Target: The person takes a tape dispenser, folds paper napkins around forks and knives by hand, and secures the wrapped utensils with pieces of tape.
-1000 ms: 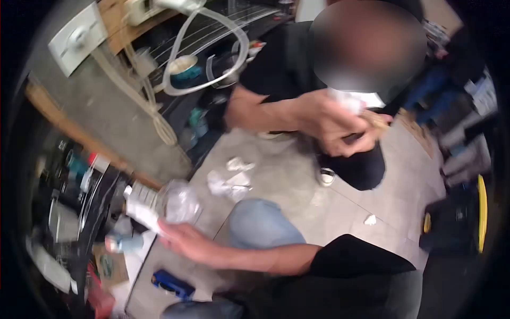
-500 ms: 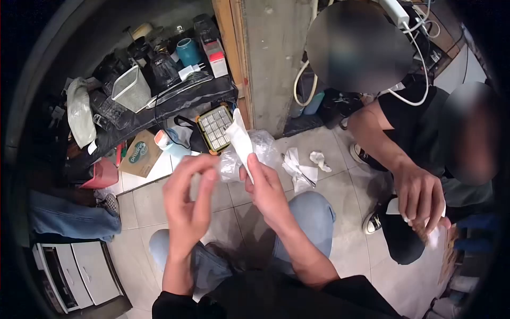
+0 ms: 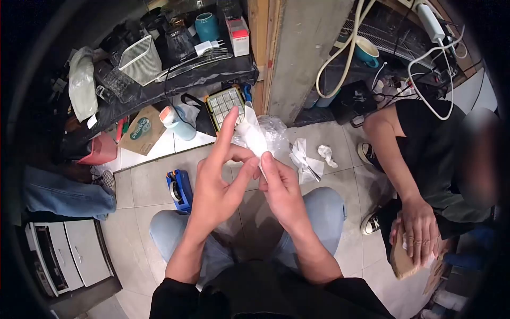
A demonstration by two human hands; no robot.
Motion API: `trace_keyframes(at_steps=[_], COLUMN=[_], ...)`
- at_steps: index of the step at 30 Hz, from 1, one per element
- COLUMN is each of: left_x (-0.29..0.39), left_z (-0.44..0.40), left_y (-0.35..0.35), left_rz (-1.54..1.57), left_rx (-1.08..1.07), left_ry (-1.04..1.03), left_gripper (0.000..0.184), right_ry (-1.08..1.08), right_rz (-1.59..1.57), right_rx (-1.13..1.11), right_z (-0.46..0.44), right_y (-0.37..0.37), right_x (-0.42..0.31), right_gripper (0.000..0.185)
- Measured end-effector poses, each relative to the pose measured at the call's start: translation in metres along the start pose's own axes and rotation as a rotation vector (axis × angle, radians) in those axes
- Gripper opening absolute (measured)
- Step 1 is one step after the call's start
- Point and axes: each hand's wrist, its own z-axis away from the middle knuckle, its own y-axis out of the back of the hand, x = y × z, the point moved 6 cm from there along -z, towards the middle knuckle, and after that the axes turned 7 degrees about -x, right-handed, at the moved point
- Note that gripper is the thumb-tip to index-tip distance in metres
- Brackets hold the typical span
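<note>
My right hand (image 3: 281, 189) grips the lower end of a white paper wrap (image 3: 254, 137), its thumb lying along the front. The wrap is long and narrow and tilts up to a pointed end; what it may contain is hidden. My left hand (image 3: 220, 178) meets it from the left. Its thumb and a bent finger come together at the wrap's lower edge, while the index finger points up. On the floor left of my knees stands a blue tape dispenser (image 3: 180, 190).
Crumpled clear plastic (image 3: 273, 133), a white sheet with a thin dark object (image 3: 305, 165) and a wadded tissue (image 3: 327, 155) lie ahead. A crowded black-covered shelf (image 3: 202, 69) is at upper left. At right, a person sits with hands on a brown, cardboard-like piece (image 3: 406, 261).
My left hand has come in from the left to the wrap's lower edge. The view has shifted, showing the tape dispenser. The other person's hands are lower, over the brown piece.
</note>
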Motion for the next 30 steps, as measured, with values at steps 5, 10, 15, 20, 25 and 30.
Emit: trace_keyframes(at_steps=[5, 10, 15, 20, 25, 30], left_x=[-0.004, -0.008, -0.023, -0.042, -0.061, -0.042], left_z=[0.001, 0.0, 0.0, -0.005, -0.006, -0.007], left_y=[0.007, 0.012, 0.017, 0.02, 0.015, 0.009], left_rz=[-0.081, -0.011, 0.15, 0.171, 0.237, 0.288], left_rx=[-0.041, 0.091, 0.091, 0.088, 0.024, -0.13], left_ry=[0.022, 0.04, 0.131, 0.203, 0.265, 0.177], left_gripper=[0.081, 0.084, 0.081, 0.073, 0.061, 0.065], right_ry=[0.02, -0.006, -0.059, -0.187, -0.42, -0.482], right_rz=[-0.026, -0.042, 0.006, -0.108, -0.267, -0.502], right_rx=[-0.022, -0.03, -0.09, -0.132, -0.123, -0.307], right_z=[-0.005, -0.007, -0.007, -0.009, -0.011, -0.005], right_y=[-0.008, -0.01, -0.016, -0.019, -0.017, -0.009], right_x=[0.01, 0.01, 0.008, 0.013, 0.024, 0.026], right_gripper=[0.043, 0.042, 0.044, 0.046, 0.049, 0.051])
